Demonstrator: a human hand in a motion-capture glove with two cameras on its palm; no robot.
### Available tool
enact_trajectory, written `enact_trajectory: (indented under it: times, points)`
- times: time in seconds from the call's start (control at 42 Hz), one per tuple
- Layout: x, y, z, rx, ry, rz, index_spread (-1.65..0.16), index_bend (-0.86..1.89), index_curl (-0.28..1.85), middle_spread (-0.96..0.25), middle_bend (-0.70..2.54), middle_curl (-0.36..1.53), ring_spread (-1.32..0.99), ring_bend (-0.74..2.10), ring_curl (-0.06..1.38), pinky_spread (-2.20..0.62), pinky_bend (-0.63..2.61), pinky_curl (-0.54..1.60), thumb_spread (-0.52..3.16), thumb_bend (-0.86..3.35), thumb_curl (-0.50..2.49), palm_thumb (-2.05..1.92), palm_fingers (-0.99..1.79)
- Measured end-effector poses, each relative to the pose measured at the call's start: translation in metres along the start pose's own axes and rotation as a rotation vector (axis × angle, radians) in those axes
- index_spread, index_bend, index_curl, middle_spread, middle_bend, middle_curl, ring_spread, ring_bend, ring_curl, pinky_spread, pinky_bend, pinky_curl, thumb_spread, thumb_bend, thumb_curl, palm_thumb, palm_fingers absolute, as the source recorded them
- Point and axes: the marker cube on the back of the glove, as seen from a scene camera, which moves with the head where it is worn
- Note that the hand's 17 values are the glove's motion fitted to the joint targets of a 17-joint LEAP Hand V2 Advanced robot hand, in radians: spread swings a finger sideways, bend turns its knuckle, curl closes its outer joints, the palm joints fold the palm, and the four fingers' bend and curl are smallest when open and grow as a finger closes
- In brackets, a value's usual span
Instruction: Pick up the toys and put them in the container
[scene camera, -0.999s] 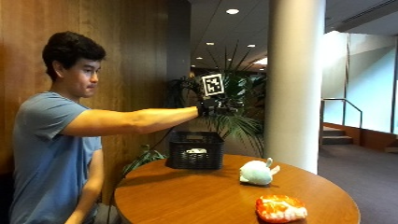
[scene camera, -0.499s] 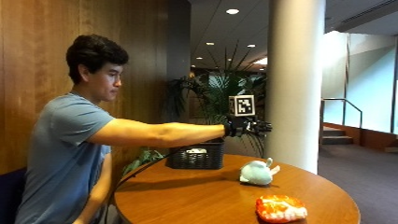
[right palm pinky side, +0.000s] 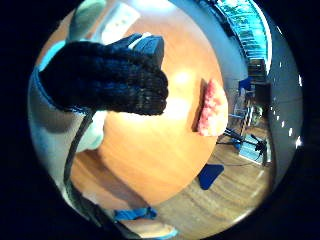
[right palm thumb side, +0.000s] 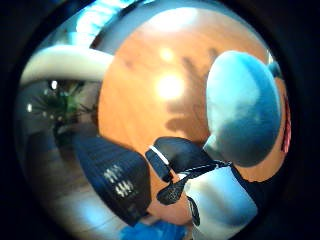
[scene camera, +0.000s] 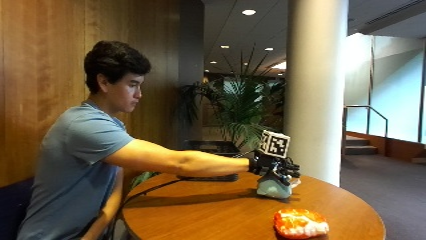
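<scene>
I see the gloved right hand (scene camera: 274, 167) out over the round wooden table (scene camera: 219, 212), right on top of the pale green toy (scene camera: 273, 187). In the thumb side palm view the toy (right palm thumb side: 244, 107) looks very close to the palm. I cannot tell if the fingers are around it. The orange toy (scene camera: 301, 223) lies near the table's front edge, apart from the hand. The black container (scene camera: 212, 161) sits at the back of the table, behind the arm.

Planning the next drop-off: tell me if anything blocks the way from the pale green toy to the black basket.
Nothing visible does. The gloved right hand is at the pale green toy; only bare table lies between it and the black basket. The orange toy lies off to the other side.
</scene>
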Motion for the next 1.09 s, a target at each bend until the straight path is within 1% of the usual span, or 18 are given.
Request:
enact_trajectory:
  times: [0.048, 0.071, 0.143, 0.238, 0.285, 0.357, 0.404, 0.428, 0.476, 0.499, 0.523, 0.547, 0.666, 0.785, 0.88, 0.927, 0.999, 1.094]
  points:
    - [-0.007, 0.002, 0.009, -0.029, -0.023, -0.135, -0.28, 0.06, 0.16, 0.02, 0.1, 0.24, 0.08, 0.24, 0.27, 0.09, 1.4, 0.37, 1.1, -0.02, 0.26, 0.0, -0.27]
    - [-0.009, 0.002, 0.013, -0.044, -0.022, -0.148, -0.28, 0.06, 0.16, 0.02, 0.09, 0.24, 0.08, 0.23, 0.27, 0.09, 1.41, 0.38, 1.1, -0.01, 0.27, 0.01, -0.28]
    - [-0.007, -0.002, 0.029, -0.082, 0.008, -0.074, -0.28, 0.06, 0.15, 0.02, 0.09, 0.23, 0.08, 0.22, 0.27, 0.08, 1.44, 0.38, 1.09, -0.01, 0.27, 0.03, -0.28]
    - [-0.016, 0.001, 0.039, -0.088, 0.008, -0.203, -0.28, 0.07, 0.15, 0.02, 0.08, 0.21, 0.08, 0.21, 0.27, 0.07, 1.48, 0.39, 1.1, 0.03, 0.3, 0.13, -0.28]
    - [-0.019, 0.001, 0.043, -0.08, 0.024, -0.219, -0.28, 0.06, 0.14, 0.02, 0.07, 0.2, 0.08, 0.23, 0.28, 0.06, 1.5, 0.39, 1.11, 0.05, 0.31, 0.18, -0.26]
    - [-0.016, 0.002, 0.047, -0.048, 0.035, -0.223, -0.29, 0.05, 0.13, 0.02, 0.05, 0.18, 0.08, 0.38, 0.31, 0.02, 1.52, 0.4, 1.12, 0.09, 0.32, 0.27, -0.16]
    - [-0.016, 0.001, 0.049, -0.018, 0.026, -0.22, -0.3, 0.04, 0.12, 0.02, 0.06, 0.16, 0.06, 0.62, 0.38, -0.07, 1.51, 0.39, 1.13, 0.13, 0.34, 0.36, 0.02]
    - [-0.017, 0.0, 0.05, -0.003, 0.025, -0.21, -0.3, 0.06, 0.12, 0.02, 0.06, 0.16, 0.07, 0.59, 0.36, -0.05, 1.52, 0.39, 1.13, 0.11, 0.34, 0.35, -0.09]
    - [-0.016, -0.003, 0.052, 0.027, 0.038, -0.151, -0.32, 0.12, 0.13, 0.0, 0.11, 0.16, 0.01, 0.82, 0.43, -0.16, 1.51, 0.39, 1.13, 0.13, 0.34, 0.4, 0.22]
    - [-0.014, -0.005, 0.054, 0.043, 0.046, -0.103, -0.32, 0.09, 0.11, 0.01, 0.1, 0.15, 0.01, 0.81, 0.41, -0.16, 1.52, 0.37, 1.13, 0.13, 0.34, 0.41, 0.15]
    - [-0.013, -0.008, 0.054, 0.059, 0.048, -0.059, -0.33, 0.12, 0.13, 0.0, 0.12, 0.15, -0.02, 0.88, 0.44, -0.19, 1.52, 0.37, 1.13, 0.13, 0.34, 0.42, 0.23]
    - [-0.011, -0.009, 0.055, 0.074, 0.037, -0.044, -0.33, 0.19, 0.14, -0.02, 0.2, 0.17, -0.06, 0.92, 0.45, -0.24, 1.47, 0.36, 1.13, 0.14, 0.35, 0.44, 0.44]
    - [-0.01, -0.005, 0.055, 0.159, -0.076, -0.205, -0.34, 0.22, 0.16, -0.07, 0.29, 0.22, -0.17, 1.01, 0.47, -0.33, 1.35, 0.33, 1.18, 0.2, 0.39, 0.57, 0.73]
    - [-0.013, -0.009, 0.054, 0.277, -0.15, -0.193, -0.34, 0.26, 0.2, -0.14, 0.4, 0.27, -0.26, 1.01, 0.49, -0.38, 1.21, 0.31, 1.01, 0.22, 0.46, 0.68, 0.86]
    - [-0.011, -0.011, 0.052, 0.331, -0.168, -0.206, -0.33, 0.35, 0.24, -0.21, 0.49, 0.31, -0.31, 1.06, 0.51, -0.4, 1.11, 0.3, 0.86, 0.21, 0.52, 0.72, 1.07]
    - [-0.01, -0.011, 0.051, 0.336, -0.156, -0.203, -0.32, 0.36, 0.26, -0.24, 0.52, 0.33, -0.32, 1.07, 0.51, -0.4, 1.09, 0.31, 0.79, 0.2, 0.54, 0.73, 1.08]
    - [-0.012, -0.011, 0.048, 0.323, -0.151, -0.183, -0.32, 0.4, 0.29, -0.27, 0.63, 0.37, -0.33, 1.13, 0.54, -0.41, 1.05, 0.32, 0.69, 0.2, 0.58, 0.75, 1.21]
    - [-0.012, -0.005, 0.04, 0.277, -0.13, -0.166, -0.32, 0.44, 0.32, -0.3, 0.73, 0.42, -0.35, 1.16, 0.56, -0.41, 1.05, 0.34, 0.57, 0.2, 0.62, 0.77, 1.2]
